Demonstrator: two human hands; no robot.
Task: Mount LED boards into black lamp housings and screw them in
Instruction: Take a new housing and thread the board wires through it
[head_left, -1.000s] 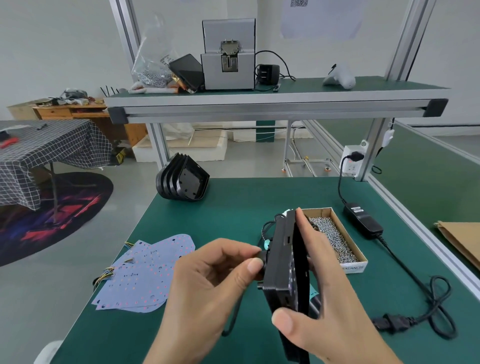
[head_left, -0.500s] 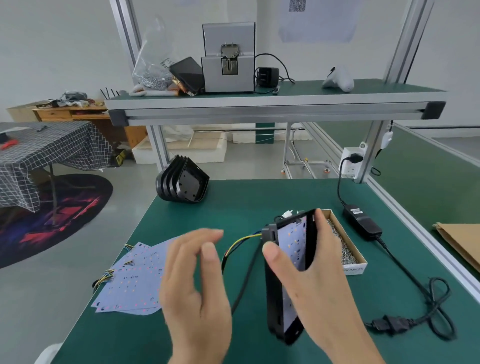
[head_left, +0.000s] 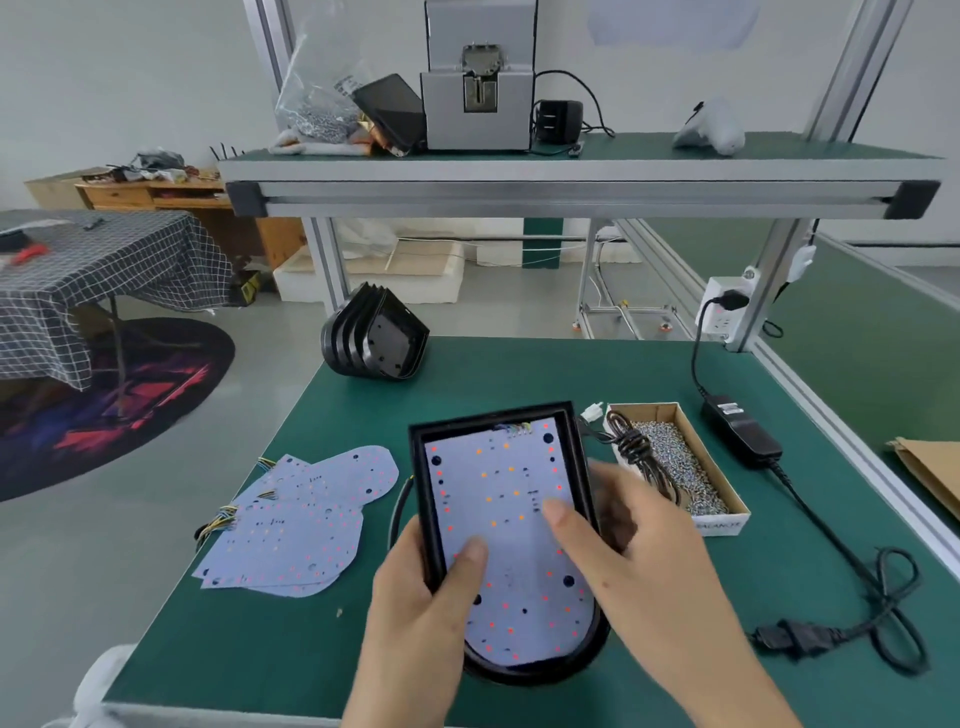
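Observation:
A black lamp housing (head_left: 423, 483) lies face up in the middle of the green table with a pale LED board (head_left: 506, 525) seated inside it. My left hand (head_left: 415, 613) grips the housing's left wall, its thumb resting on the board. My right hand (head_left: 644, 561) is beside the right wall; its thumb presses the board near the middle and its fingers are blurred. A stack of loose LED boards (head_left: 291, 525) with coloured wires lies to the left. A cardboard box of screws (head_left: 675, 462) stands to the right, with the housing's coiled black cord (head_left: 636, 449) at its edge.
Nested empty black housings (head_left: 374, 338) stand at the table's far left corner. A black power adapter (head_left: 740, 428) and its looped cable with plug (head_left: 810, 634) lie along the right side. The upper shelf (head_left: 571, 171) carries a screw feeder machine (head_left: 478, 78).
The housing turned from standing on edge in my right hand to lying face up. My left hand moved in and took its left wall; my right hand shifted onto the board.

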